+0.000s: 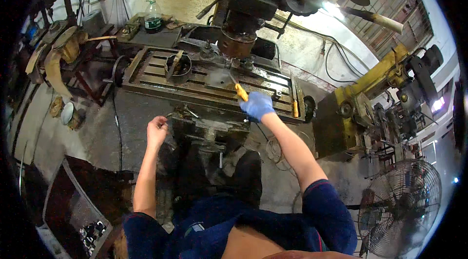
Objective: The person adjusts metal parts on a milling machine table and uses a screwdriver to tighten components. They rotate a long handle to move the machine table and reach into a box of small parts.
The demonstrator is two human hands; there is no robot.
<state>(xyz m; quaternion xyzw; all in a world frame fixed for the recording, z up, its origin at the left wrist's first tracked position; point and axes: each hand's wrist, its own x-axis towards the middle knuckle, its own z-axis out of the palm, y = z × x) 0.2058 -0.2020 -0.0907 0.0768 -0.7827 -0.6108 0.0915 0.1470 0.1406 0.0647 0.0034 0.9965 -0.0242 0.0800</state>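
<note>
Beyond the gloved fingers (pixel 245 105) and to their left stands a bottle (pixel 152 19). A white bowl (pixel 68 114) sits well to their left, and a dark box (pixel 70 195), with small parts (pixel 94 236) in it, lies left of them and nearer the body. Right of the fingers stands a yellow machine (pixel 341 120); farther right and nearer, a fan (pixel 399 205). Beyond them, rightward, is a window (pixel 390 0).

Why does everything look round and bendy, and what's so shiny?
Head view: straight edges bend toward a black rim; head view: a white light glares at upper right; head view: the metal table gleams on its right side.
</note>
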